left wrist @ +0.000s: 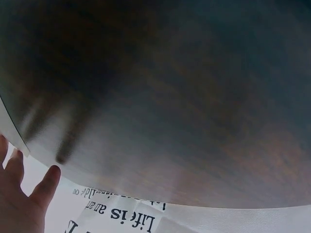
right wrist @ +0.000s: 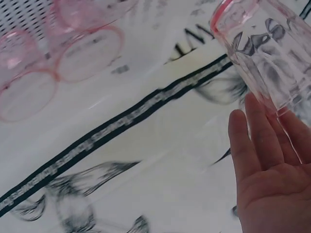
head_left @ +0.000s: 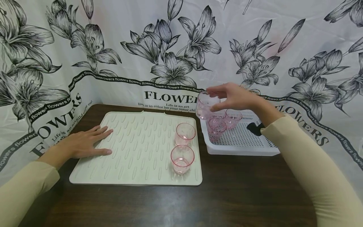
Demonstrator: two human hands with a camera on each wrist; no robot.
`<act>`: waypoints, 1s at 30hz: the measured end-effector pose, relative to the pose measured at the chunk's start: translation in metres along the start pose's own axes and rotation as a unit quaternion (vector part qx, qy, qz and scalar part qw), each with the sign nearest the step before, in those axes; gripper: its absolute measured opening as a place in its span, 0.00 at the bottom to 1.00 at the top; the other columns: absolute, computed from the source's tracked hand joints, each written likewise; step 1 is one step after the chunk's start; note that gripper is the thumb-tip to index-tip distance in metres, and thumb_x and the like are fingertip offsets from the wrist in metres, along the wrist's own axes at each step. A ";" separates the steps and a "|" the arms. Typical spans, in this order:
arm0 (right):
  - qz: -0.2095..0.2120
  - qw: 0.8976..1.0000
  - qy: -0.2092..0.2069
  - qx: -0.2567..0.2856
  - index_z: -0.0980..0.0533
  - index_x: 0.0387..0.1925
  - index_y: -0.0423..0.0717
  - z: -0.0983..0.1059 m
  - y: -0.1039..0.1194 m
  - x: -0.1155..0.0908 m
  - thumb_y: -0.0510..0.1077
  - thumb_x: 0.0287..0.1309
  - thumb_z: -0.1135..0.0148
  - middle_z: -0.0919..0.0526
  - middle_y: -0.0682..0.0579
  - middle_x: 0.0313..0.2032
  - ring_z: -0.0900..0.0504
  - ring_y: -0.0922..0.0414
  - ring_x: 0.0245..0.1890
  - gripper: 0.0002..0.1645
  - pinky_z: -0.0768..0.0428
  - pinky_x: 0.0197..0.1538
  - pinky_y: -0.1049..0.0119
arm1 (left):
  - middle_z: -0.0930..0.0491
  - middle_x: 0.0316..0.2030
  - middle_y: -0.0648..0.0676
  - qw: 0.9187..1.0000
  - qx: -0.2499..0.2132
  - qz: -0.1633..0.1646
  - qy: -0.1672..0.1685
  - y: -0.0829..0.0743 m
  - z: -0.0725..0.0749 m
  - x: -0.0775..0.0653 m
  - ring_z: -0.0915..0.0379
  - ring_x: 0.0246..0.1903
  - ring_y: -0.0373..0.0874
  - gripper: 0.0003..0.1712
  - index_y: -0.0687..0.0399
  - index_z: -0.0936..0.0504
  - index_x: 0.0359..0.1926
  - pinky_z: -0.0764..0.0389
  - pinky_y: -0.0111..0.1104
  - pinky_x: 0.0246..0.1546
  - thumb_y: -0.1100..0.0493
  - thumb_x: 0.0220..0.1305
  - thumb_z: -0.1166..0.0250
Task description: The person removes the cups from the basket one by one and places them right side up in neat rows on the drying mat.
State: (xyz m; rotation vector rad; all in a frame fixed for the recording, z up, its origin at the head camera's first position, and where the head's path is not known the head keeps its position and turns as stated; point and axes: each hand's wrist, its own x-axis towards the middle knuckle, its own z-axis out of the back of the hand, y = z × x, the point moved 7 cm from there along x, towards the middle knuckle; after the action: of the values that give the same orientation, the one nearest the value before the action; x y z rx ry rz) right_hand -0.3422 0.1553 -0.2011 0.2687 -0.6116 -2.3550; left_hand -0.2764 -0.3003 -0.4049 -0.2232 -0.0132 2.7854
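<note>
Head: right grip (head_left: 236, 97) holds glass (head_left: 203, 108) near basket edge (head_left: 244, 151).

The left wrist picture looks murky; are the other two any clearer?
Left wrist: the table is dim and soft, with dark streaks near the left hand; right wrist: brighter, but the cloth's print and the pink-rimmed glasses at upper left are blurred; head: clearest, with pale glare on the table's near part.

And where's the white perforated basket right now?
In the head view, the white perforated basket sits on the dark table, right of the cream ribbed mat, with pink-rimmed tumblers inside it.
</note>
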 end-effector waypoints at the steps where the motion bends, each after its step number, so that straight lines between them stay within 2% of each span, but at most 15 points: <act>1: 0.008 1.000 0.001 0.004 0.38 0.73 0.39 -0.002 0.005 0.004 0.47 0.55 0.26 0.30 0.42 0.68 0.30 0.47 0.68 0.48 0.34 0.69 0.51 | 0.44 0.74 0.66 1.000 -0.001 0.000 0.000 0.000 0.000 0.000 0.50 0.71 0.70 0.57 0.53 0.43 0.77 0.37 0.67 0.58 0.22 0.58 0.45; 9: 0.045 0.999 0.009 0.002 0.37 0.73 0.41 -0.022 0.033 0.030 0.48 0.55 0.26 0.30 0.45 0.69 0.29 0.49 0.68 0.48 0.34 0.69 0.55 | 0.44 0.74 0.65 1.000 0.000 0.001 -0.002 0.000 0.000 0.001 0.50 0.71 0.70 0.57 0.52 0.43 0.77 0.37 0.67 0.57 0.21 0.58 0.45; 17: 0.059 0.998 0.035 0.003 0.38 0.73 0.41 -0.050 0.056 0.054 0.51 0.55 0.26 0.33 0.46 0.71 0.30 0.50 0.68 0.49 0.33 0.68 0.57 | 0.44 0.74 0.65 1.000 0.002 0.003 0.000 0.001 0.000 0.000 0.50 0.71 0.70 0.57 0.52 0.43 0.77 0.37 0.68 0.57 0.21 0.58 0.46; 23: 0.071 0.996 0.053 -0.014 0.36 0.72 0.41 -0.075 0.068 0.070 0.51 0.54 0.27 0.29 0.46 0.68 0.26 0.51 0.65 0.48 0.30 0.66 0.58 | 0.44 0.74 0.66 1.000 0.001 0.002 0.001 0.000 0.000 0.000 0.50 0.71 0.70 0.57 0.52 0.43 0.77 0.37 0.67 0.57 0.21 0.58 0.46; 30: 0.066 0.995 0.079 -0.012 0.37 0.73 0.41 -0.100 0.074 0.082 0.51 0.55 0.28 0.30 0.46 0.69 0.27 0.53 0.66 0.48 0.29 0.65 0.61 | 0.44 0.74 0.66 1.000 -0.001 0.001 0.001 -0.001 0.001 0.000 0.50 0.71 0.70 0.57 0.53 0.42 0.76 0.36 0.67 0.57 0.22 0.58 0.45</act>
State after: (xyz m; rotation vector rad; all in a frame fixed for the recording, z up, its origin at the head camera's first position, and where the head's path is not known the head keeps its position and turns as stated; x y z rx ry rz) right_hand -0.3273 0.0165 -0.2530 0.3880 -0.5079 -2.1878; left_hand -0.2761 -0.2992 -0.4039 -0.2277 -0.0156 2.7866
